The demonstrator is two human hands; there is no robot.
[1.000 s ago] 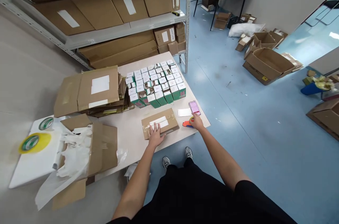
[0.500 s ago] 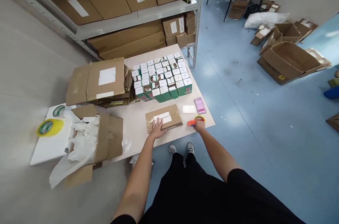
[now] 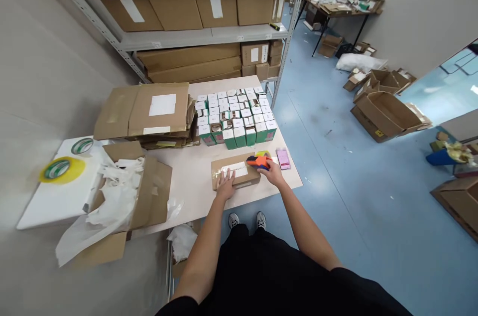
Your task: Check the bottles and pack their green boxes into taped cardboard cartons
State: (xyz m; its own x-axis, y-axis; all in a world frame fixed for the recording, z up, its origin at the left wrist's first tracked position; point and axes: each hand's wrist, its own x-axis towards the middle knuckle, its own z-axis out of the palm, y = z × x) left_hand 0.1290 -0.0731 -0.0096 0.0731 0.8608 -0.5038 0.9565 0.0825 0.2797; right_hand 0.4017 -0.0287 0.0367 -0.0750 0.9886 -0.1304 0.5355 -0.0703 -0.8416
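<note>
A small brown cardboard parcel with a white label lies near the front edge of the pale table. My left hand rests flat on its near left part, fingers spread. My right hand grips an orange tape dispenser with a yellow-green roll, held over the parcel's right end. A pink phone lies on the table just right of the dispenser.
A block of several green-and-white small boxes stands behind the parcel. Flattened cartons are stacked at left, and an open carton with plastic wrap sits nearer. Tape rolls lie far left. Shelves hold cartons; open boxes litter the blue floor.
My right hand picked the orange tape dispenser up off the table and carried it left onto the parcel's right end. My left hand stayed on the parcel.
</note>
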